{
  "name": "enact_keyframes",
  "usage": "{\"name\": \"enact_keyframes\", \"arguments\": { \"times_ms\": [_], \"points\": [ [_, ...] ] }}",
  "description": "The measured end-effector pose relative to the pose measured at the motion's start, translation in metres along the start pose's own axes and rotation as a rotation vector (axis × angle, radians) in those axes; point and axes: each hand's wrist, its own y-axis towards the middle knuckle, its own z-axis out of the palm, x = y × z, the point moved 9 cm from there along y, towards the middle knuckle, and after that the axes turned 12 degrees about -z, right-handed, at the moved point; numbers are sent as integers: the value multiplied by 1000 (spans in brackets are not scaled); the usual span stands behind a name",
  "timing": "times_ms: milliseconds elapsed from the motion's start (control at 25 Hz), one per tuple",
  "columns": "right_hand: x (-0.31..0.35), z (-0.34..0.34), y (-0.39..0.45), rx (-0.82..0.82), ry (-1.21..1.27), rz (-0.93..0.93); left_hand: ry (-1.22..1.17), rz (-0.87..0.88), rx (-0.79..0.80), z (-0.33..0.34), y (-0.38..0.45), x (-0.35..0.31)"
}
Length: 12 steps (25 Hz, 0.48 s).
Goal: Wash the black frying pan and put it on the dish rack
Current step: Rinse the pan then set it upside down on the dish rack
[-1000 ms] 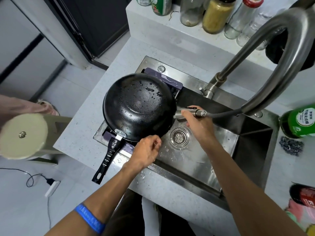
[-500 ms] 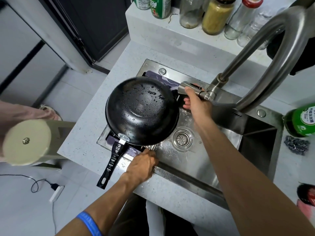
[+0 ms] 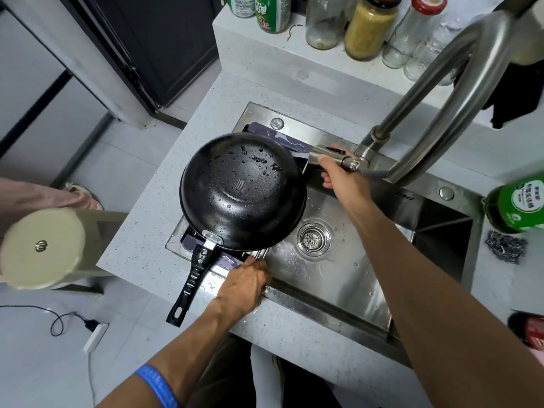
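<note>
The black frying pan (image 3: pixel 243 191) lies upside down, wet with droplets, on a dish rack (image 3: pixel 231 259) that spans the left end of the steel sink (image 3: pixel 347 266). Its black handle (image 3: pixel 191 285) points toward me over the counter edge. My left hand (image 3: pixel 244 285) rests with curled fingers on the rack's near edge, just right of the handle. My right hand (image 3: pixel 341 176) grips the pull-out spray head (image 3: pixel 331 154) of the faucet (image 3: pixel 459 92), at the back of the sink, right of the pan.
Jars and bottles (image 3: pixel 371 28) stand on the raised ledge behind the sink. A green detergent bottle (image 3: pixel 521 204) and a steel scourer (image 3: pixel 506 245) lie on the counter at right. A round stool (image 3: pixel 41 248) stands left of the counter, with another person's sleeve (image 3: pixel 35 195) beside it.
My right hand carried the spray head from over the drain up to the back of the sink by the faucet base. My left hand dropped to the rack's near edge.
</note>
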Motion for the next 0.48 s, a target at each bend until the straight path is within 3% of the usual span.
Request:
{"name": "enact_keyframes", "arguments": {
  "times_ms": [280,480],
  "points": [
    [-25,-44,-33,-92,-203,-70,68,45,-33,-5,-4,-3],
    [-26,-113,-33,-213,-338,-79,2,-21,-37,-16,-8,-7]
  ]
}}
